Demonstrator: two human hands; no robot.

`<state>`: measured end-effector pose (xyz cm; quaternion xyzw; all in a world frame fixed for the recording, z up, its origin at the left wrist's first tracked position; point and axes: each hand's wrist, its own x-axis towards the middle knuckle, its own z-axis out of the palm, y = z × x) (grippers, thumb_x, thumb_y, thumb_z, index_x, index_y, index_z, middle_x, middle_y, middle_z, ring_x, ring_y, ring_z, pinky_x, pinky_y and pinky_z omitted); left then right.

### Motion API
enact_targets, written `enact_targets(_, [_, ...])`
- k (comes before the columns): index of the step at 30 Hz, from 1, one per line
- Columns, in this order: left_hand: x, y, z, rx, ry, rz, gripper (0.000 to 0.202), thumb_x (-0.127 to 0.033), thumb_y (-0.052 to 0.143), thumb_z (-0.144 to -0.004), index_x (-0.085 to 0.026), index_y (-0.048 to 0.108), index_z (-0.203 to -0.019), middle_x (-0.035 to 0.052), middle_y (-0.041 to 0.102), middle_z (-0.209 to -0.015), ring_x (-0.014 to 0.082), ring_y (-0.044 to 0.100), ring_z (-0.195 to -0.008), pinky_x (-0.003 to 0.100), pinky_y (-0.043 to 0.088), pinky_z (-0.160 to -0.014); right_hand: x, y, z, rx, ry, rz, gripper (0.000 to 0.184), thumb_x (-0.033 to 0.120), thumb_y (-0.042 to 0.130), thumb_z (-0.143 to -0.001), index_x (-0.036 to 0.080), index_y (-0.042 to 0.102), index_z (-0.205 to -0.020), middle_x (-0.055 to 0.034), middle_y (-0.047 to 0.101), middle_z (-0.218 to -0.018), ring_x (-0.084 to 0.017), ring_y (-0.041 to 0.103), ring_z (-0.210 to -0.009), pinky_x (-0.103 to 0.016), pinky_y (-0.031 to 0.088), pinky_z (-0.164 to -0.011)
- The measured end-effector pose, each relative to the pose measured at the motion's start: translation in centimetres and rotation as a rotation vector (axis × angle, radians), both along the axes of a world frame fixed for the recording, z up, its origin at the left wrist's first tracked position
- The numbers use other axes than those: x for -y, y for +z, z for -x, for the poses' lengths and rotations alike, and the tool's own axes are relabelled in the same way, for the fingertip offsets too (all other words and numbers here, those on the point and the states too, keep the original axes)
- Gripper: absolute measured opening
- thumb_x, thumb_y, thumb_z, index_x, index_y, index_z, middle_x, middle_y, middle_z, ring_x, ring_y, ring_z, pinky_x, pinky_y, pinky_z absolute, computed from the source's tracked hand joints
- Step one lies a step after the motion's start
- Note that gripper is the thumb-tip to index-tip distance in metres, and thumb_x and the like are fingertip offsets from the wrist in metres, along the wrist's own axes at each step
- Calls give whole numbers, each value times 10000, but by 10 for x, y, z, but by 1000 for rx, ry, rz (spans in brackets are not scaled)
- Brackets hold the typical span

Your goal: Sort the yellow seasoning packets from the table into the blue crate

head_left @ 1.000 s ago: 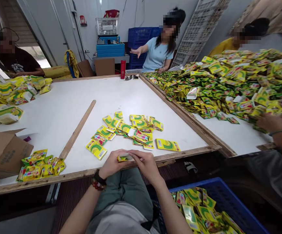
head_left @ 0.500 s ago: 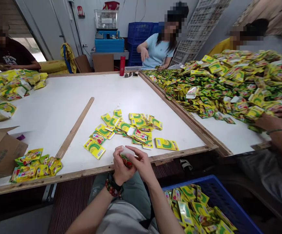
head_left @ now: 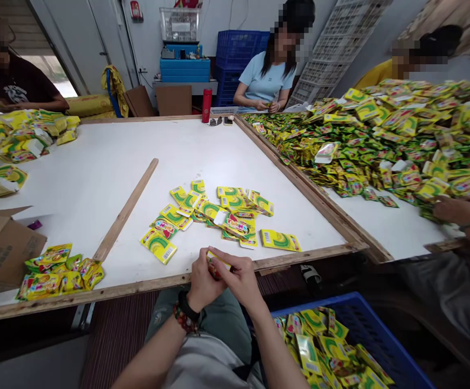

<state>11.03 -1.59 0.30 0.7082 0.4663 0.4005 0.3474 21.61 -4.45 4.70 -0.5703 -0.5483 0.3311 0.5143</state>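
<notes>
Between my two hands is a small yellow candy box [head_left: 214, 266], held just over the table's front edge. My left hand [head_left: 203, 283] wraps round its left side, and my right hand [head_left: 238, 275] grips the right side with the thumb across its front. Fingers cover most of the box. Beyond my hands, several similar yellow-green boxes [head_left: 206, 209] lie loosely heaped on the white table [head_left: 125, 135]. One box [head_left: 280, 240] rests apart, to the right of the heap.
A blue crate [head_left: 381, 319] of filled boxes stands below right. Wooden strips [head_left: 127, 208] edge and divide the table. Candy sachets [head_left: 60, 275] and a cardboard carton [head_left: 5, 254] sit at left. A large packet pile [head_left: 364, 146] covers the right; co-workers sit around.
The box's white flap, which stood up between my fingers, no longer shows; yellow printed card is visible there now. The co-worker opposite has lowered a raised hand to the other hand.
</notes>
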Motion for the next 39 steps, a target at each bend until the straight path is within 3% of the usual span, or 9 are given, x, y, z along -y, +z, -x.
enact_targets(7, [-1,1,-3,1,32,33,393,-306,658,-615,-230,395,-896,-29,549,-683,177,538,-596,257,358,-535,-4,5,-6,-119,41,80,276,318,603,-868,189,736,-1073,-61,734,-1073,-286,708,-977,-418,563,-862])
enact_targets(11, [-2,-6,-2,54,34,32,362,-305,657,-637,-231,392,-871,-35,531,-673,167,519,-581,258,364,-528,-1,1,-4,154,141,-28,341,330,568,-913,177,677,-1198,-80,773,-906,-217,713,-760,-330,565,-715])
enact_targets(18, [-12,16,18,-49,-249,-41,505,-296,720,-656,-209,475,-1089,71,616,-1038,238,603,-907,364,506,-778,23,0,-16,457,58,-110,376,290,427,-967,178,639,-1256,-90,760,-832,-183,705,-679,-260,540,-630])
enact_targets(20, [-25,20,44,-184,-145,-143,648,-395,741,-680,-196,455,-1225,130,545,-1251,305,513,-1150,461,438,-973,47,4,-40,646,-93,75,382,320,429,-952,174,684,-1196,-105,763,-774,-222,718,-645,-288,548,-587])
enact_targets(22, [-42,19,77,-346,187,-165,593,-463,639,-787,-149,462,-1258,185,486,-1319,351,420,-1243,544,346,-1048,70,5,-67,890,-226,361,353,367,483,-911,193,756,-1051,-113,750,-678,-277,710,-560,-329,531,-485])
enact_targets(25, [-66,8,122,-554,522,43,568,-478,560,-824,-95,501,-1238,254,390,-1394,442,337,-1275,650,308,-1006,80,0,-86,1034,-196,531,294,377,555,-866,214,771,-981,-125,772,-840,-335,734,-687,-389,565,-526])
enact_targets(29, [-83,-1,143,-394,463,202,317,-392,584,-757,-130,607,-933,214,525,-1218,432,396,-1206,654,314,-985,39,-17,-29,801,-26,214,337,292,529,-904,193,675,-1191,-145,683,-1200,-297,655,-1096,-424,548,-892])
enact_targets(35, [-58,20,108,-90,169,220,255,-412,439,-870,-182,549,-867,35,627,-826,183,597,-733,301,508,-676,-31,-40,67,427,241,31,828,193,708,-750,208,332,-1488,-187,501,-1414,-330,461,-1315,-529,400,-1062])
enact_targets(39, [-27,28,79,140,90,145,546,-476,643,-786,-202,417,-1201,107,553,-1220,211,603,-999,302,520,-759,-34,-37,54,107,331,-54,698,86,529,-798,232,377,-1463,-116,548,-1383,-261,484,-1299,-467,393,-1081])
